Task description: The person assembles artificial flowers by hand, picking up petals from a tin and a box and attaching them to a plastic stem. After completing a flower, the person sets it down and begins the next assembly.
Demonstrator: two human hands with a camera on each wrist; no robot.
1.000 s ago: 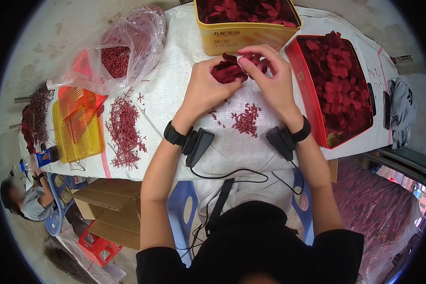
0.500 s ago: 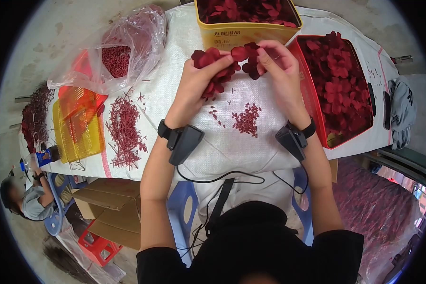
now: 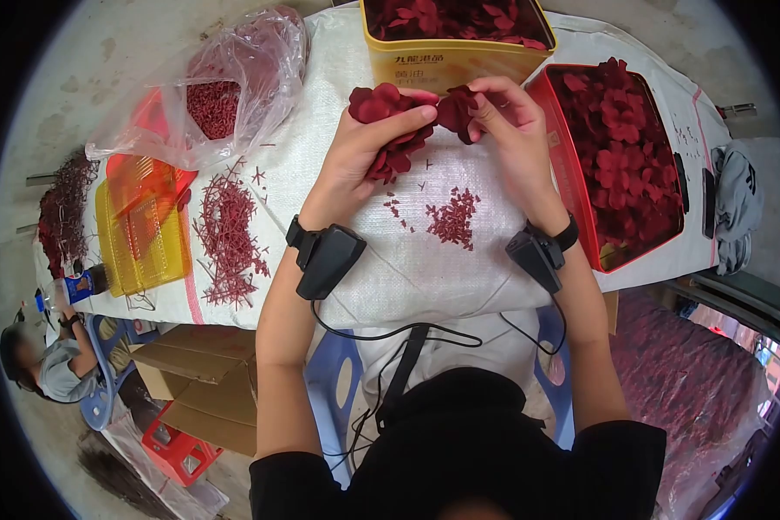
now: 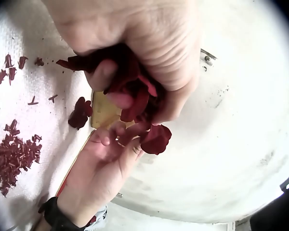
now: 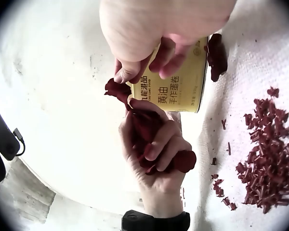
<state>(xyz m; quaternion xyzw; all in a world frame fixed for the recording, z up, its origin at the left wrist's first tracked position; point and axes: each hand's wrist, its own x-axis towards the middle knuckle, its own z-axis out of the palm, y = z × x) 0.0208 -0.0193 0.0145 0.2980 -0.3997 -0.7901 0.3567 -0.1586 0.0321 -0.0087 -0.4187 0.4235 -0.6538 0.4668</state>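
My left hand (image 3: 351, 156) grips a bunch of dark red artificial flower petals (image 3: 377, 108), its thumb lying across them. Opposite it, the thumb and fingertips of my right hand (image 3: 522, 139) pinch a single dark red petal piece (image 3: 459, 113) at the bunch's edge. The right wrist view shows this petal piece (image 5: 117, 90) held by its narrow end right at the left fingertips. A loose dark red flower piece (image 5: 216, 57) lies on the white cloth by the yellow tin. Below the hands is a small pile of short red stem bits (image 3: 452, 218).
A yellow tin (image 3: 464, 65) of petals stands behind the hands, a red tin (image 3: 572, 173) to the right. Left are thin red stems (image 3: 228, 238), yellow plastic trays (image 3: 143, 251) and a clear bag (image 3: 269, 78) of red bits. Cables (image 3: 399, 329) hang from the wrist cameras.
My hands have drawn apart since one second ago, bringing the petal bunch into fuller view. Since half a second ago, the right hand's petal piece has come closer to the left thumb.
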